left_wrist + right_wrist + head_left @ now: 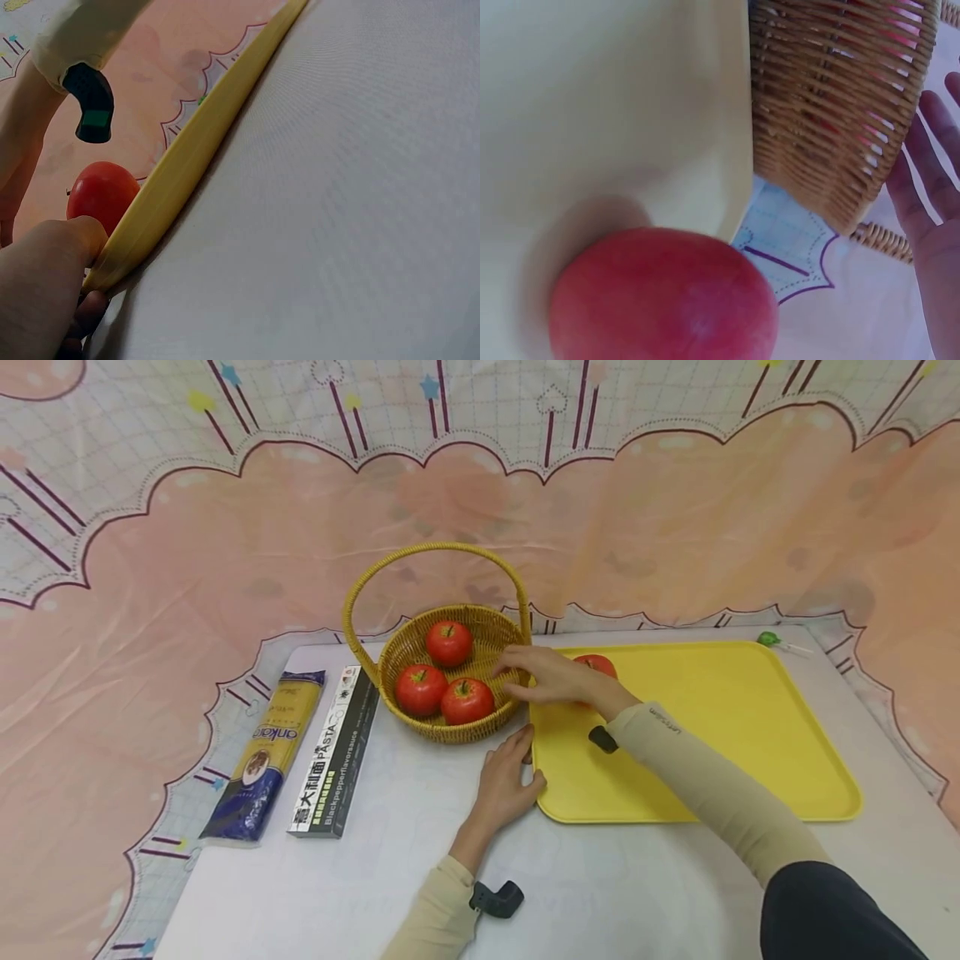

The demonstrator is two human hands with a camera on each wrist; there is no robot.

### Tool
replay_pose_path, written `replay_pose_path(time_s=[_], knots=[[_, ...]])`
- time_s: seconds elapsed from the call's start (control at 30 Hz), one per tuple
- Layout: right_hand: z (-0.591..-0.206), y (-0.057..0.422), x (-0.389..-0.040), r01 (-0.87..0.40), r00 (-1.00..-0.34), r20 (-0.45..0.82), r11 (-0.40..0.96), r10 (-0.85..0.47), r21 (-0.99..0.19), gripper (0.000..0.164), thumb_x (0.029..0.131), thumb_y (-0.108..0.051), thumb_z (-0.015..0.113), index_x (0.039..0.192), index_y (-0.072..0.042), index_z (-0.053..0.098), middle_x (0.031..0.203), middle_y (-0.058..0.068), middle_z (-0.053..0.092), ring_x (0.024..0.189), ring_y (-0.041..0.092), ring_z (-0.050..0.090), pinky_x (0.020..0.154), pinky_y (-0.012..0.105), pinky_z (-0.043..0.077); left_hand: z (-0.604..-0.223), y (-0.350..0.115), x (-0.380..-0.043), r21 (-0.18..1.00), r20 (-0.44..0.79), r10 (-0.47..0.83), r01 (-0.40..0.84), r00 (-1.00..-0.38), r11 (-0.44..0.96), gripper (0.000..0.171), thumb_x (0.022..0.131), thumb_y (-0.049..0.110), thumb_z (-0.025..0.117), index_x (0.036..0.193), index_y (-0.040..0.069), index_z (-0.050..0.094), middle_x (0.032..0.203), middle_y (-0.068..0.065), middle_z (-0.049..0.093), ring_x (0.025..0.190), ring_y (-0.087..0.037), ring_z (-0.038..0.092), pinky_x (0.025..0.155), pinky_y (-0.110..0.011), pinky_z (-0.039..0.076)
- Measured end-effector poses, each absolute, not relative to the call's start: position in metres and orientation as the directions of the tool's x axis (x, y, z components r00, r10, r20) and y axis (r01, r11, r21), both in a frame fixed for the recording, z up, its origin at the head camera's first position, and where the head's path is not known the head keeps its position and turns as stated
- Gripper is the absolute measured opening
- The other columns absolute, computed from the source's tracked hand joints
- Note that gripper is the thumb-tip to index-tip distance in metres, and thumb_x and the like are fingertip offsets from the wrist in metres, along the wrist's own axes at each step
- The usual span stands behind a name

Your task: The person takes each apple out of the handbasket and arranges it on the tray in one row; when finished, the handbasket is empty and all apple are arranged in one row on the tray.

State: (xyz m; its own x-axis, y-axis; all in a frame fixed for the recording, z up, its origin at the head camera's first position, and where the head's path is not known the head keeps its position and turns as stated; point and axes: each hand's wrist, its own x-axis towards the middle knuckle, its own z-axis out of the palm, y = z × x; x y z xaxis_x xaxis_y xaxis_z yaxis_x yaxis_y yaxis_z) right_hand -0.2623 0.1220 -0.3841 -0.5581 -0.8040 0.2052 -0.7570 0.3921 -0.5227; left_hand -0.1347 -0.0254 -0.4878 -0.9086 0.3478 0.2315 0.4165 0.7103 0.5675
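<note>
My left hand (504, 787) pinches the near left corner of a yellow tray (735, 735); in the left wrist view its thumb lies over the tray's rim and fingertips show below. Over the right rim of a wicker basket (446, 735) with a tall handle reaches my right hand (555, 675), its fingers loosely bent and holding nothing. Three red apples lie in the basket: a back apple (449, 643), a left apple (422, 690) and a front apple (467, 702). Another red apple (597, 664) sits on the tray, partly hidden by my right arm; it looms large in the right wrist view.
Left of the basket lie a black and white pasta box (333, 756) and a blue and yellow packet (266, 756). A small green-topped item (768, 639) is beyond the tray's far right corner. A patterned cloth (480, 510) hangs behind the white table (600, 893).
</note>
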Motion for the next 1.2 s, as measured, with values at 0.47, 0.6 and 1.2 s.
replay_pose_path(time_s=[0.47, 0.6, 1.2], knots=[[-0.379, 0.100, -0.263, -0.777, -0.532, 0.155, 0.407, -0.833, -0.480, 0.035, 0.092, -0.030, 0.057, 0.121, -0.012, 0.060, 0.123, 0.005, 0.055, 0.116, 0.024, 0.052, 0.100, 0.042, 0.042, -0.484, -0.027, -0.134, 0.550, 0.230, 0.348, 0.416, -0.909, 0.724, 0.065, 0.081, 0.021, 0.058, 0.142, 0.006, 0.042, 0.142, -0.007, 0.048, 0.104, -0.016, 0.055, 0.083, -0.032, 0.036], [-0.378, 0.092, -0.263, -0.786, -0.508, 0.130, 0.396, -0.852, -0.475, 0.036, 0.092, -0.033, 0.057, 0.122, -0.014, 0.059, 0.126, 0.005, 0.052, 0.119, 0.022, 0.048, 0.103, 0.042, 0.039, -0.485, -0.027, -0.133, 0.556, 0.227, 0.347, 0.413, -0.910, 0.721, 0.065, 0.081, 0.021, 0.058, 0.142, 0.006, 0.042, 0.140, -0.007, 0.049, 0.098, -0.014, 0.054, 0.082, -0.032, 0.035], [-0.366, 0.067, -0.259, -0.711, -0.491, -0.143, 0.490, -0.859, -0.504, 0.040, 0.097, -0.034, 0.049, 0.134, -0.018, 0.051, 0.134, 0.004, 0.041, 0.120, 0.018, 0.047, 0.106, 0.039, 0.037, -0.485, -0.026, -0.131, 0.564, 0.238, 0.340, 0.414, -0.910, 0.714, 0.064, 0.081, 0.021, 0.058, 0.142, 0.006, 0.042, 0.139, -0.007, 0.050, 0.101, -0.015, 0.054, 0.082, -0.032, 0.035]])
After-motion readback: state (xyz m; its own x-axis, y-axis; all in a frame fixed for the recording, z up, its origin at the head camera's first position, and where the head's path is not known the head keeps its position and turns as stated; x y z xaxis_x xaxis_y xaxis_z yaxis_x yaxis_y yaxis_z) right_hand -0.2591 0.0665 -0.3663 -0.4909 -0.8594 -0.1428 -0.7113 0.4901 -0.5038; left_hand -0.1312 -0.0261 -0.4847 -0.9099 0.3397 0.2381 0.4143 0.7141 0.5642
